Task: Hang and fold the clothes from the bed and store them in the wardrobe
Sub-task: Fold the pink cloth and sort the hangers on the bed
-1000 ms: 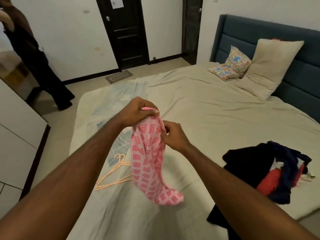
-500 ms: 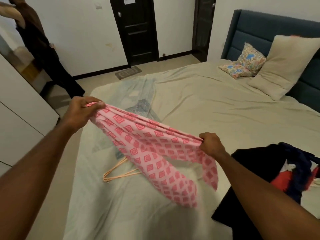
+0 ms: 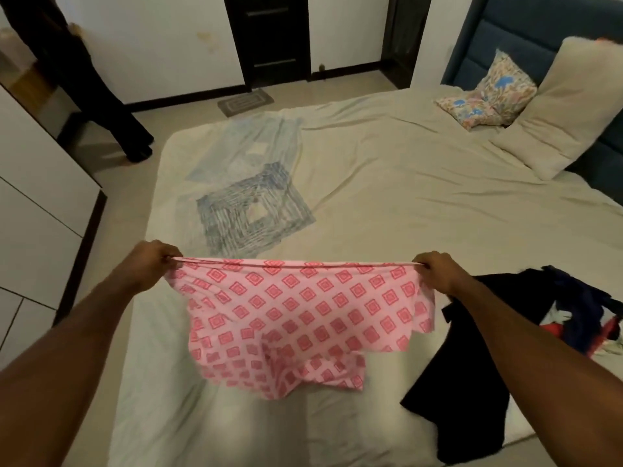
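At the left stands the white wardrobe (image 3: 37, 203). The left hand (image 3: 151, 261) pinches one corner of the pink patterned garment (image 3: 296, 315), which a second ago hung bunched between hands held close together; now it is pulled wide and taut along its top edge above the bed (image 3: 404, 203), its lower part hanging loose. The right hand (image 3: 438, 273) pinches the opposite corner. Spread like this, it looks ready to lay flat and fold. The dark clothes pile (image 3: 505, 332) lies on the bed to the right.

No text, label, brand or number can be read anywhere in view
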The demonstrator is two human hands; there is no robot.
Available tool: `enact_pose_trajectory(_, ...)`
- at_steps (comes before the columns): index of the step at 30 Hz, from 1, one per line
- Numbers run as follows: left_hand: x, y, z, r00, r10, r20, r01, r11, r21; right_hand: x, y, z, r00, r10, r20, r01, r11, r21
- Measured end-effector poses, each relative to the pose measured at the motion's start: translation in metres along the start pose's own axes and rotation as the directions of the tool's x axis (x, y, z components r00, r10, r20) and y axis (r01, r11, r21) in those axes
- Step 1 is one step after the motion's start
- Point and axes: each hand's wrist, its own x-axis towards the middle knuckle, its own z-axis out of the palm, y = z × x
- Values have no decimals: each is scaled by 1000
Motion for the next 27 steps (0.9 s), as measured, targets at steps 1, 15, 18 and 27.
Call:
enact_pose_trajectory(1, 11, 8, 4, 999, 14, -46, -13, 1000, 5, 7, 3, -1, 996, 52, -74, -49, 998, 41)
enact_pose_trajectory(15, 133, 138, -84, 735, 52, -677, -303, 917, -258, 46, -26, -157, 544, 249, -801, 235, 871, 431)
enact_pose_trajectory(18, 114, 112, -76, 755, 60, -653, -269, 936, -226, 36, -29, -149, 575, 156, -803, 194, 927, 320)
enact_pose_trajectory(27, -14, -35, 68, 930, -19, -367, -39, 988, -150, -4, -14, 20, 913, 33, -407, 31, 989, 148)
